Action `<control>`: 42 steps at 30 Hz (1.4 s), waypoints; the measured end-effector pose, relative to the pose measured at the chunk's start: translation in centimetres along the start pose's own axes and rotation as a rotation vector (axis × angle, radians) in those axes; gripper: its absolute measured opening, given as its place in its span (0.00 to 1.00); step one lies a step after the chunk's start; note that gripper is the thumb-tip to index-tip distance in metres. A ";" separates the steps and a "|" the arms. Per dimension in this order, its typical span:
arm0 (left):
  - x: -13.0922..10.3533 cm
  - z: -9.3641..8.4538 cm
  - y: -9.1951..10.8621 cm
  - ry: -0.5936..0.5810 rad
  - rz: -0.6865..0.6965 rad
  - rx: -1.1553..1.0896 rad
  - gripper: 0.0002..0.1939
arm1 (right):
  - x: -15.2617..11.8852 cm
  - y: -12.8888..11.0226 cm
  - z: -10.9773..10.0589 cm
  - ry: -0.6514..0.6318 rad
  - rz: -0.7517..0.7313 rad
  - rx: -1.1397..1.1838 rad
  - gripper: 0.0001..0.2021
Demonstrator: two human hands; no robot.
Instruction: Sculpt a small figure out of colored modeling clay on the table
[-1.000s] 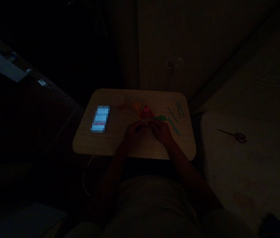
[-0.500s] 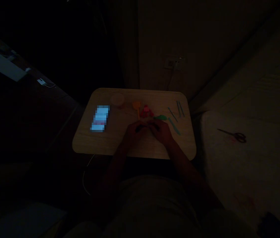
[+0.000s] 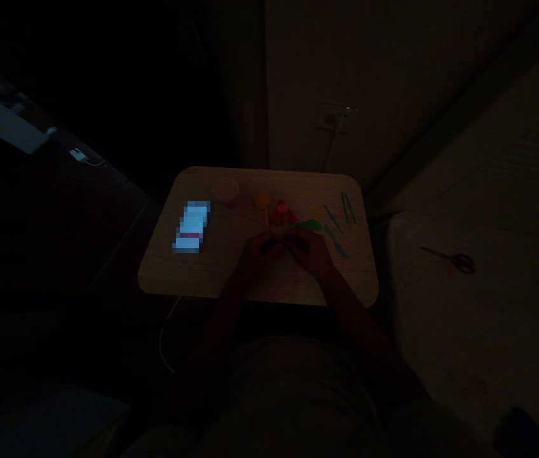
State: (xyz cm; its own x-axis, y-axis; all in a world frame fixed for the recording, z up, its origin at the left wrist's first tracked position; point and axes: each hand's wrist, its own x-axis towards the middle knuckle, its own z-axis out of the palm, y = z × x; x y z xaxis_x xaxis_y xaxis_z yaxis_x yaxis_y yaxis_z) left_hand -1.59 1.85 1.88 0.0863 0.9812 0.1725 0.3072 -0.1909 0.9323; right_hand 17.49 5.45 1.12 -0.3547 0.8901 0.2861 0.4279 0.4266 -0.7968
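In dim light, my left hand (image 3: pixel 259 249) and my right hand (image 3: pixel 308 248) meet over the middle of a small wooden table (image 3: pixel 193 273). Their fingers are curled together at the tips; whatever they pinch is hidden or too dark to make out. Just beyond the fingertips lies a red, lumpy thing (image 3: pixel 279 218) with a pinkish-red block on top. An orange tool with a round head and thin handle (image 3: pixel 264 202) rests by it, on the left. Near my right hand is a green tool (image 3: pixel 308 224), and beside that a teal knife-like tool (image 3: pixel 336 242).
Several thin teal sticks (image 3: pixel 349 208) lie at the table's right. A clear round tub (image 3: pixel 226 191) stands at the back left, near a lit, blurred-out phone-like screen (image 3: pixel 192 227). Scissors (image 3: pixel 460 262) lie on a pale surface to the right. A wall socket (image 3: pixel 336 119) holds a plug.
Both hands keep almost the same place, fingertips together. The picture has grown a little darker and the view has shifted very slightly; the things on the table have not moved.
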 end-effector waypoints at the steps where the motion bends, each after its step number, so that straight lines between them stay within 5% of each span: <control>1: 0.0 0.0 0.0 -0.003 0.000 0.002 0.09 | 0.0 0.0 0.0 -0.002 -0.002 -0.002 0.10; 42: 0.0 -0.2 0.7 0.001 -0.037 0.012 0.10 | 0.0 -0.7 -0.3 0.010 0.031 -0.004 0.12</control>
State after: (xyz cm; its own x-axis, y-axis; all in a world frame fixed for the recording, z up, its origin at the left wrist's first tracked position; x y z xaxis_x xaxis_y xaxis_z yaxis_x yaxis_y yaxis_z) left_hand -1.51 1.69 2.62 0.0740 0.9876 0.1387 0.3215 -0.1553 0.9341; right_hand 17.44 5.18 1.86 -0.3328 0.9045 0.2668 0.4415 0.3994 -0.8034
